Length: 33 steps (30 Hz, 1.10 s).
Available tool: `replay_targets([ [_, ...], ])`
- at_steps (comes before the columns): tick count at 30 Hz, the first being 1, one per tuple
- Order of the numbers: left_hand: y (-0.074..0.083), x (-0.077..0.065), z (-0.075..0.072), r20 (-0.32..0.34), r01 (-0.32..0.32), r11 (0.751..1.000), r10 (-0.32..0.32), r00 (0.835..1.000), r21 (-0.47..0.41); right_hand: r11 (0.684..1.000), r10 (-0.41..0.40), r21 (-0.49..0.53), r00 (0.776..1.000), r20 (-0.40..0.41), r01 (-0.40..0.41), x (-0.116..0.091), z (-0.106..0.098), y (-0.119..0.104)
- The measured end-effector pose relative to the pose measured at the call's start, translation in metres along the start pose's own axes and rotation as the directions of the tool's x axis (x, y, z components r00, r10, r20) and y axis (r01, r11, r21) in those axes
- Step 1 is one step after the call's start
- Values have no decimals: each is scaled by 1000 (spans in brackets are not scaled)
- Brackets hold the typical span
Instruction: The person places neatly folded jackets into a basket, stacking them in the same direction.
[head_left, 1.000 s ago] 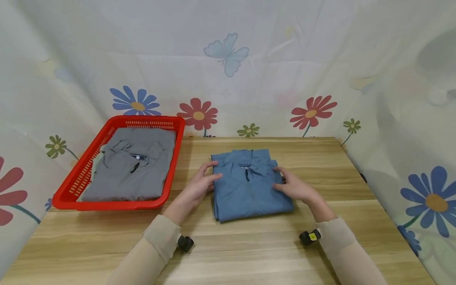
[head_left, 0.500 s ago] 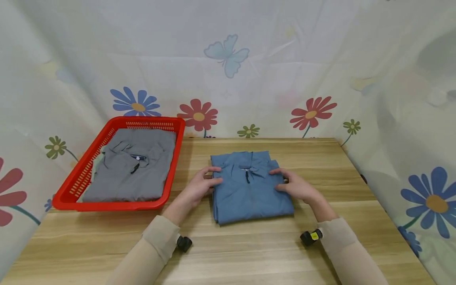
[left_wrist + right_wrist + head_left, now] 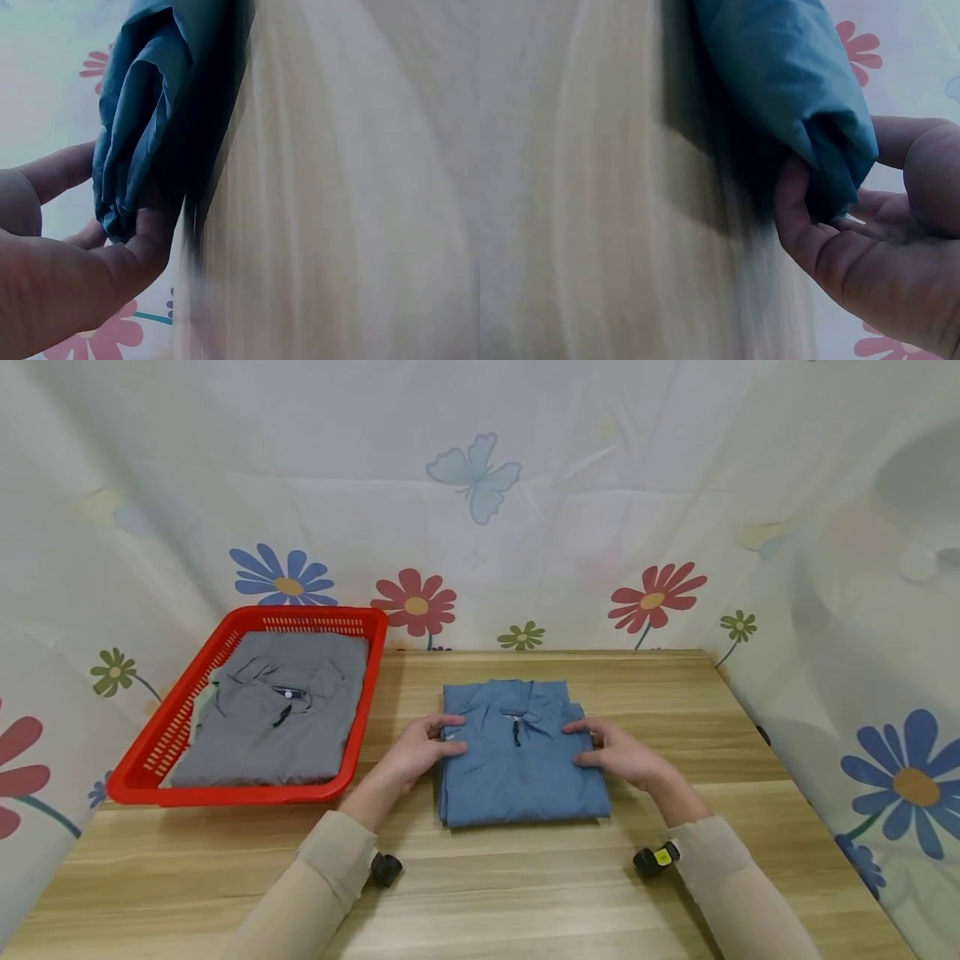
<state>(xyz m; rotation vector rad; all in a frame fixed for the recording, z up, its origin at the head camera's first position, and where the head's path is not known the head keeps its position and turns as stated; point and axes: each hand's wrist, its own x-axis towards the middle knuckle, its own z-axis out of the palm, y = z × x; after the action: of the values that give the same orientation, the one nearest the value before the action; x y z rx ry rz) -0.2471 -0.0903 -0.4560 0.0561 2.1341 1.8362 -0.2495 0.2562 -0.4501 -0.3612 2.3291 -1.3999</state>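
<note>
A folded blue zip-collar jacket lies flat in front of me, with its collar at the far side and a dark zipper pull near the middle. My left hand grips its left edge, the thumb on top. In the left wrist view, fingers of that hand curl under the layered folds. On the opposite edge, my right hand grips the jacket the same way. Fingers of the right hand reach beneath the fold in the right wrist view, where a shadow falls on the wood under the cloth.
To the left stands a red plastic basket with slotted walls. It holds a folded grey garment with a pale green one partly showing beneath. The wooden table backs onto a flower-printed curtain.
The blue jacket has turned slightly, its front edge now more level, and its lower part has shifted a little left. Both hands have slid slightly nearer to me along its sides.
</note>
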Motion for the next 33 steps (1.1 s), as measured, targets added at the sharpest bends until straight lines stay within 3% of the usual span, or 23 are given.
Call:
replay_targets([
  [6,-1,0,0,-25,12,1000,-12,1000,-15,1000,-16,15,1000,-21,16,-1,2,-3],
  [20,9,-11,-1,-131,-46,999,47,990,10,999,-24,21,999,-42,25,-3,8,-20],
  [33,10,-35,-13,-154,-46,999,43,987,-12,995,-74,62,994,-82,79,-5,27,-36],
])
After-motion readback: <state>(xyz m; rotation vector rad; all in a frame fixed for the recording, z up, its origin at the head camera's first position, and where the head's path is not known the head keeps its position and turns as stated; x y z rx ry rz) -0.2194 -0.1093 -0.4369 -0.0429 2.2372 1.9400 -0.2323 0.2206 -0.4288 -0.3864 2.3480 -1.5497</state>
